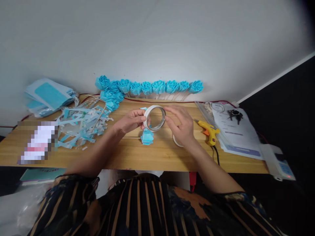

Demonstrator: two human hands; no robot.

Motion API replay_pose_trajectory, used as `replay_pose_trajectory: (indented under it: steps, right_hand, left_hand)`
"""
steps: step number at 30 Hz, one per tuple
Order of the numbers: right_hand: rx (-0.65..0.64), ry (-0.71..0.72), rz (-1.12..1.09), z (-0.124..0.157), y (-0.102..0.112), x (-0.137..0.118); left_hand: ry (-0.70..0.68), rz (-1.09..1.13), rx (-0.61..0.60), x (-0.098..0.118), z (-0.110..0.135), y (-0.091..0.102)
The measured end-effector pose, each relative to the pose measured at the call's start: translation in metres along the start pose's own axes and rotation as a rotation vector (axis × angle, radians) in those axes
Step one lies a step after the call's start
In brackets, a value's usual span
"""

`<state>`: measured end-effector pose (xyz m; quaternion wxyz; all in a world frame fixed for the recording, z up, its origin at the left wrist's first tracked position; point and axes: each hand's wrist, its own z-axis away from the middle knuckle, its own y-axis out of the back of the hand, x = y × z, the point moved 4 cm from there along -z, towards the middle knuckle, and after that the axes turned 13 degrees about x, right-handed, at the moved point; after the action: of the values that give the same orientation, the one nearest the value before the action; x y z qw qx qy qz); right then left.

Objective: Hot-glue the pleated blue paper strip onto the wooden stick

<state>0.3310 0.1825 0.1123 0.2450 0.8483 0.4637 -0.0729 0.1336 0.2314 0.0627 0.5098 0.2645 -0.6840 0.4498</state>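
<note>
My left hand [133, 120] grips the left side of a roll of white tape [147, 118], thumb in front and fingers behind, holding it upright above the table. At the roll's right rim are the thumb and fingertips of my right hand [181, 124], closed in on its edge. Behind and below the roll lie cut light-blue pieces [147, 137] on the wood. A white round rim [177, 141], partly covered by my right hand, rests on the table; what it belongs to is hidden.
Blue handmade flowers [158, 87] on sticks line the wall. Blue-white scraps [78, 127] and packs of face masks [49, 95] lie left, beside a blurred patch [38, 142]. On the right are a yellow glue gun [209, 131], papers [233, 131], keys [235, 115] and a power strip [279, 162].
</note>
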Motion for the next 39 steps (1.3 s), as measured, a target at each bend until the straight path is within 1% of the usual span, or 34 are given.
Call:
replay_pose_trajectory:
  steps: [2,5,7,10,15,18,21,23,26,28,31,33,36,39]
  right_hand:
    - [-0.008,-0.01,0.025,-0.005,-0.003,0.0]
    - [-0.053,0.031,0.03,-0.009,-0.011,0.0]
    - [-0.037,0.063,0.033,-0.01,-0.014,0.0]
    - [-0.015,0.083,0.049,-0.01,-0.015,0.002]
    - [-0.033,0.088,0.1,-0.01,-0.015,0.002]
    - [-0.077,0.085,0.118,-0.012,-0.016,0.002]
    - [-0.15,0.077,0.069,-0.016,-0.013,0.0]
    - [-0.152,0.075,0.038,-0.017,-0.007,-0.001]
    - [-0.174,0.104,0.022,-0.013,-0.002,0.0]
    - [-0.233,0.143,0.018,-0.006,-0.004,0.002]
    - [-0.303,0.192,0.039,0.004,-0.015,0.007]
    - [-0.302,0.213,0.044,0.009,-0.021,0.009]
    - [-0.252,0.232,0.009,0.013,-0.027,0.01]
    - [-0.246,0.207,-0.005,0.014,-0.029,0.011]
  left_hand:
    - [0.002,-0.032,-0.031,0.0,0.002,-0.002]
    - [0.03,-0.057,-0.084,-0.001,0.004,-0.006]
    - [0.052,-0.064,-0.112,-0.001,0.006,-0.008]
    - [0.067,-0.068,-0.116,-0.001,0.007,-0.01]
    - [0.081,-0.053,-0.103,-0.004,0.006,-0.008]
    - [0.071,-0.038,-0.065,-0.005,0.004,-0.006]
    - [0.012,0.007,-0.001,-0.003,-0.001,-0.002]
    - [-0.029,0.046,0.039,-0.001,-0.003,0.0]
    - [-0.048,0.076,0.087,0.0,-0.006,0.003]
    - [-0.046,0.086,0.102,0.0,-0.007,0.004]
    - [-0.047,0.075,0.097,-0.003,-0.008,0.003]
    - [-0.05,0.065,0.095,-0.004,-0.008,0.003]
    - [-0.039,0.096,0.108,-0.006,-0.008,0.003]
    - [-0.014,0.16,0.122,-0.009,-0.009,0.003]
